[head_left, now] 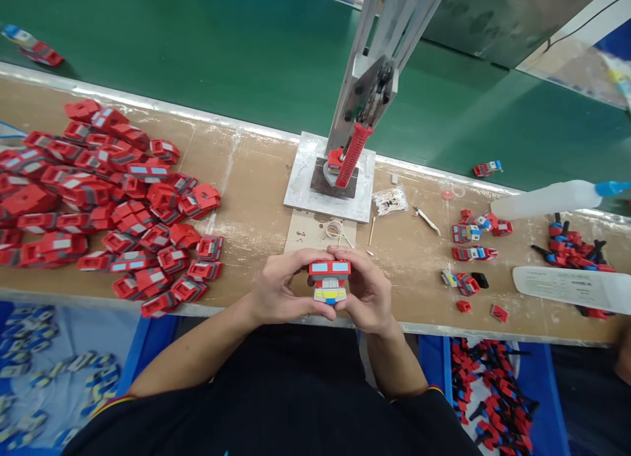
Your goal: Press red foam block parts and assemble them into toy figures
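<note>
Between my two hands, near the bench's front edge, is a small toy body (330,278), red on top with two pale blue windows, grey and yellow below and a blue tip. My left hand (282,286) curls round its left side, thumb at the lower edge. On the other side my right hand (367,288) grips it the same way. The fingertips of both hands meet behind the toy. Just beyond them stands a hand press (369,101) with a red handle (353,155) on a metal base plate (297,188).
Many red toy shells (123,200) are heaped at left. Cotton swabs (390,201), tweezers (426,221), partly assembled toys (474,253) and white bottles (547,200) lie at right. Bins of parts (537,390) stand below the bench. Behind runs a green belt (221,55).
</note>
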A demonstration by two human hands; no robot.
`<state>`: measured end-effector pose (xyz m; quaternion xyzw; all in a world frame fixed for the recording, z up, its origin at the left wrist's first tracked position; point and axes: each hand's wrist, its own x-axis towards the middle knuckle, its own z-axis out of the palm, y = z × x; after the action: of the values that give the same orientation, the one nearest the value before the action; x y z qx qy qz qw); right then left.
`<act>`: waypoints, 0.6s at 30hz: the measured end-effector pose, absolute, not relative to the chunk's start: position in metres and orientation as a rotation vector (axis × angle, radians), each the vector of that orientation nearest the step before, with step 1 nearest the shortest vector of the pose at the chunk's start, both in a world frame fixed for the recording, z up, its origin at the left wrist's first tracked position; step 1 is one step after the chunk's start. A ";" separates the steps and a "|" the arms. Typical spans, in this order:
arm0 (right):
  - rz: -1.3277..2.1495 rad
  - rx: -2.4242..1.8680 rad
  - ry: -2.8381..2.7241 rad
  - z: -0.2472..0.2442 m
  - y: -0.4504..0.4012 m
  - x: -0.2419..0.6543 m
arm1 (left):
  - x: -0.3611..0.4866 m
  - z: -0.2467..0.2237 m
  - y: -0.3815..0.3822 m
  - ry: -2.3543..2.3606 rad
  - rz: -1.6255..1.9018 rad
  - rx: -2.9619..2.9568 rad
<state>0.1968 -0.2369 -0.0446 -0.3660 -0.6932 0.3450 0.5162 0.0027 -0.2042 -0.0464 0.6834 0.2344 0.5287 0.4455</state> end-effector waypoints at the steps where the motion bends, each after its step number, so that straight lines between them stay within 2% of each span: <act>1: 0.819 -0.894 -1.641 -0.044 -0.239 0.195 | 0.004 -0.047 -0.205 0.594 1.323 1.699; 18: 0.899 -0.928 -1.588 -0.049 -0.234 0.191 | 0.003 -0.041 -0.206 0.697 1.332 1.882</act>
<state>0.1911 -0.2338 -0.0493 -0.3870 -0.6623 0.3751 0.5205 0.0031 -0.2057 -0.0415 0.7295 0.2701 0.5164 0.3582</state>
